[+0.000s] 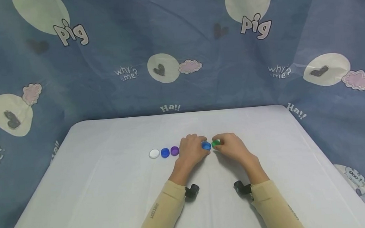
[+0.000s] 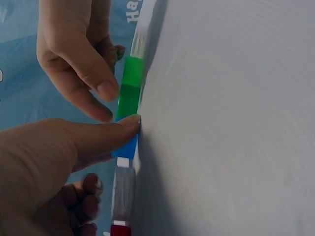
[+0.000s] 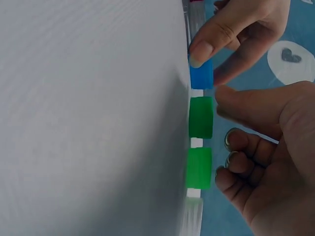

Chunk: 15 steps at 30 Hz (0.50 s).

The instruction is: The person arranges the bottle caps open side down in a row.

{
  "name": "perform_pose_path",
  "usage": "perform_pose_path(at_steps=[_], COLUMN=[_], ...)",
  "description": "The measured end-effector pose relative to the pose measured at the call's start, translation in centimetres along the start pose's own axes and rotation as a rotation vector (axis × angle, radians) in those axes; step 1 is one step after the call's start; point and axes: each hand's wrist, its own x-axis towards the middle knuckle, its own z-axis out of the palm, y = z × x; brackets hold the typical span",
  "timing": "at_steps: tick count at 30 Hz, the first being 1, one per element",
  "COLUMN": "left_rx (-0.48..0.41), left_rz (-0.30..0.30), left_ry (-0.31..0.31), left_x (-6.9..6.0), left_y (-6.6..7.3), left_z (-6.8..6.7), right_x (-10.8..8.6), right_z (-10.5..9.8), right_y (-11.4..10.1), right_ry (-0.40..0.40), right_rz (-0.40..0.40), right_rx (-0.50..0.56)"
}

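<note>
My left hand pinches a blue bottle cap between thumb and index finger, its thumb lying over the cap's near side in both wrist views. Just right of it stands a dark green bottle cap. My right hand hovers over that cap with thumb and index spread about it; a small gap shows between thumb and cap in the right wrist view. A lighter green cap and a clear cap follow in line, hidden behind the right hand in the head view.
Left of my left hand stand a purple cap, a darker blue cap and a white cap. A clear cap and a red cap continue the row. A white-covered table meets a blue printed curtain behind.
</note>
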Motion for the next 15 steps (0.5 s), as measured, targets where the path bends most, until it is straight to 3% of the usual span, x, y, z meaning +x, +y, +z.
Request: perform_pose_path(at_steps=[7, 15], left_rx=[-0.014, -0.030], left_rz=[-0.004, 0.003], left_ry=[0.026, 0.047], left_x=[-0.3, -0.7], left_y=[-1.1, -1.5], left_z=[-0.1, 0.1], right_x=[0.3, 0.5], right_z=[0.4, 1.0], right_y=[-0.8, -1.4], right_ry=[-0.026, -0.046], right_rz=[-0.043, -0.042], right_rx=[0.003, -0.088])
